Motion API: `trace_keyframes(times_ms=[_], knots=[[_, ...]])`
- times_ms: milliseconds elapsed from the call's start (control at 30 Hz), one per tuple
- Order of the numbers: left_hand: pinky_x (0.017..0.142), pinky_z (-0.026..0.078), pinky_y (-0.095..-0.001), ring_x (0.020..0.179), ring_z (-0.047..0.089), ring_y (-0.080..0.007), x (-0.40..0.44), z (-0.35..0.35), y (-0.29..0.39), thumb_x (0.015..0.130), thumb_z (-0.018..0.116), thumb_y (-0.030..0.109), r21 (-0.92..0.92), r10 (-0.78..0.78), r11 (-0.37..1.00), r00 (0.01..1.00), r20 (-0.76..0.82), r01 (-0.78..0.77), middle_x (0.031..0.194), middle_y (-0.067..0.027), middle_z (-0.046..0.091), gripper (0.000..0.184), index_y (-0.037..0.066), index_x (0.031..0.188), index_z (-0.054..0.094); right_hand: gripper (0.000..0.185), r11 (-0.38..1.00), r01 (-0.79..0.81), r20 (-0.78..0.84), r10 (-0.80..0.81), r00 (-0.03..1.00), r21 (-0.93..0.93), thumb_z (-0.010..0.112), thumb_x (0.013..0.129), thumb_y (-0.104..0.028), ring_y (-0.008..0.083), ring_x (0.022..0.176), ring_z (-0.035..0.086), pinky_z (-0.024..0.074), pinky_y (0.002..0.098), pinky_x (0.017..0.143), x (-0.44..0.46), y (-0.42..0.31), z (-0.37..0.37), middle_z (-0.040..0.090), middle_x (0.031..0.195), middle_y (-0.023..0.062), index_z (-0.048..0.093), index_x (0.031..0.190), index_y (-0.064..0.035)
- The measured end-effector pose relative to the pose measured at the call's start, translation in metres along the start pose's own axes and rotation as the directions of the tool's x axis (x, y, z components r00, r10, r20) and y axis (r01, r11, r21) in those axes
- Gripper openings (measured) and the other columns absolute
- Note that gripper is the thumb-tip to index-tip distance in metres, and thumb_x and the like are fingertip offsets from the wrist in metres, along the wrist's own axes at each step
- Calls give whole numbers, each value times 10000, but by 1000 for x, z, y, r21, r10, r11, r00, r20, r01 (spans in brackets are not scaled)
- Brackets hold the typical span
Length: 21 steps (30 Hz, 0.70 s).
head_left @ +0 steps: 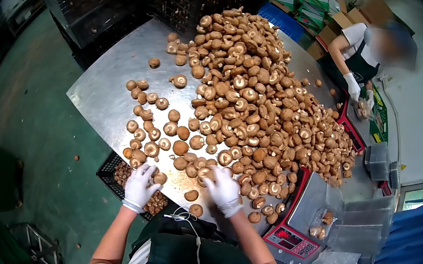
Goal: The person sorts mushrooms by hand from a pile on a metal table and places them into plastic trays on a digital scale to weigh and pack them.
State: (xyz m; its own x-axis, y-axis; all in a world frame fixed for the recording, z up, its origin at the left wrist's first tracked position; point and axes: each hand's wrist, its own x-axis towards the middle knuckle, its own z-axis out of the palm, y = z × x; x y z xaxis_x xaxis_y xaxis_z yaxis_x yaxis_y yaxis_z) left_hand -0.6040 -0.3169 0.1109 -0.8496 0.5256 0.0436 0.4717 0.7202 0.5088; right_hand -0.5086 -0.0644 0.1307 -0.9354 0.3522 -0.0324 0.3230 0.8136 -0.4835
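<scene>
My left hand (140, 187), in a white glove, is at the table's front edge above a black crate (106, 166) of small mushrooms. Its fingers are apart, and a mushroom (159, 178) lies beside them. My right hand (223, 188), gloved too, reaches over the metal table (101, 85) at the near side of a large mushroom pile (257, 111). Its fingertips are among mushrooms, and whether they grip one is hard to make out. Loose mushrooms lie between and beyond both hands.
A red scale (291, 236) holds a clear tray (321, 224) with a few mushrooms, beside stacked clear trays (362, 221). A full black crate (177, 4) stands at the back. A co-worker (358, 52) in white gloves works at another scale (354, 124) at the right.
</scene>
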Motion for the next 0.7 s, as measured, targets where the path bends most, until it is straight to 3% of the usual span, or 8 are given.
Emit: trace_keyframes(times_ms=[133, 200, 267, 300, 400, 500, 600, 700], knots=[[869, 461, -402, 1025, 549, -299, 1, 18, 3, 684, 768, 258, 76, 34, 996, 999, 13, -35, 1195, -97, 540, 589, 117, 1218, 563, 432, 961, 208, 140, -235, 962, 183, 631, 847, -330, 318, 754, 617, 511, 390, 638, -9, -36, 14, 577, 901, 123, 545, 1229, -148], [859, 467, -401, 1002, 560, -301, 3, 15, -3, 689, 759, 229, 19, 31, 999, 999, -8, -31, 1166, -100, 558, 536, 113, 1179, 575, 462, 862, 274, 180, -377, 908, 426, 625, 861, -272, 254, 841, 630, 501, 310, 778, -15, -25, 18, 611, 1023, 133, 522, 1286, -123], [840, 471, -405, 973, 569, -305, -2, 6, -11, 695, 744, 194, 4, 21, 1000, 997, -69, -20, 1117, -106, 579, 499, 95, 1155, 580, 446, 701, 16, 349, -374, 859, 713, 597, 869, -200, 173, 915, 618, 475, 277, 847, -19, -8, 4, 619, 1104, 99, 512, 1292, -88], [843, 467, -406, 976, 565, -305, -5, 1, -17, 690, 749, 196, 32, 4, 999, 998, -69, -2, 1129, -106, 575, 510, 88, 1159, 578, 425, 549, -432, 616, -205, 761, 716, 561, 868, -127, 134, 984, 583, 456, 273, 877, -21, -5, -21, 607, 1150, 82, 511, 1286, -65], [882, 418, -417, 1059, 513, -297, -14, -17, -26, 671, 780, 233, 145, -49, 988, 999, -20, 52, 1198, -105, 541, 635, 74, 1237, 538, 371, 310, -373, 424, -112, 899, 874, 504, 923, -225, 160, 983, 596, 460, 275, 885, -34, 40, -31, 617, 1131, 119, 532, 1212, 6], [900, 403, -424, 1089, 500, -303, -5, -26, -11, 677, 779, 256, 147, 38, 989, 996, -85, -25, 1208, -115, 537, 646, 62, 1241, 531, 522, 234, -279, 279, 36, 960, 931, 475, 951, -434, 147, 911, 601, 480, 270, 830, -37, 60, -40, 645, 1045, 109, 558, 1169, 33], [914, 418, -427, 1063, 523, -340, 18, -18, 20, 687, 768, 258, 39, 154, 988, 986, -66, -152, 1149, -144, 578, 571, 40, 1177, 571, 442, 6, -347, 341, 168, 925, 938, 389, 1005, -361, 97, 836, 578, 461, 237, 783, -35, 66, -37, 644, 951, 50, 599, 1119, 12], [964, 383, -418, 1145, 497, -300, 39, 16, 53, 769, 688, 379, -80, 312, 948, 948, 60, -307, 1207, -125, 558, 525, 70, 1178, 573, 431, -2, -365, 363, 108, 925, 931, 378, 1013, -344, 103, 807, 580, 467, 241, 757, -32, 68, -24, 648, 934, 53, 612, 1067, 14]])
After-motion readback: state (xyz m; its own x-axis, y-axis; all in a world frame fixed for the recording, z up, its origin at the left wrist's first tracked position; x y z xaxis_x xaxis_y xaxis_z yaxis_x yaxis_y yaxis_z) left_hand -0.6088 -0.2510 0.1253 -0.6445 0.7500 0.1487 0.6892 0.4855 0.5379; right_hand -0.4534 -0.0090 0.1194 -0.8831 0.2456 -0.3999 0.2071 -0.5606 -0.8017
